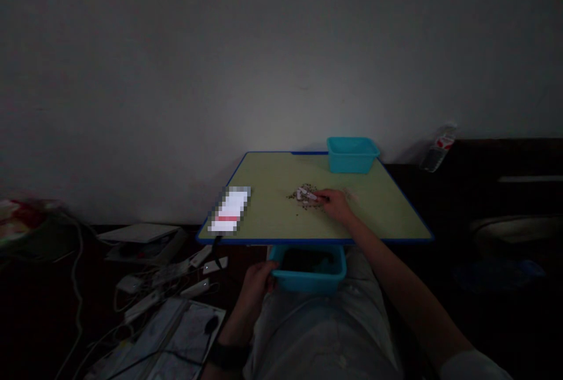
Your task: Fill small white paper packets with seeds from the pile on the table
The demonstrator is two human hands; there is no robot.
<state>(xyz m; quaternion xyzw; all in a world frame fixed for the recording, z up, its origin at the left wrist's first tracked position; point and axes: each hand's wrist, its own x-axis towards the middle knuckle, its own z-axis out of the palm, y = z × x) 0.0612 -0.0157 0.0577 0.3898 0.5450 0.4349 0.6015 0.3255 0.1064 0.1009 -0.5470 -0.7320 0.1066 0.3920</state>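
My right hand reaches over the folding table, closed on a small pale flat piece whose kind I cannot make out. Small dark bits lie scattered around that piece on the tabletop. Below the table's front edge, a turquoise plastic bin rests on my lap with dark contents inside. My left hand grips this bin at its left side; its fingertips are partly hidden in the dim light.
A second turquoise bin stands at the table's back right. A lit phone lies at the left edge. On the floor to the left are power strips and cables. A bottle leans by the wall at right.
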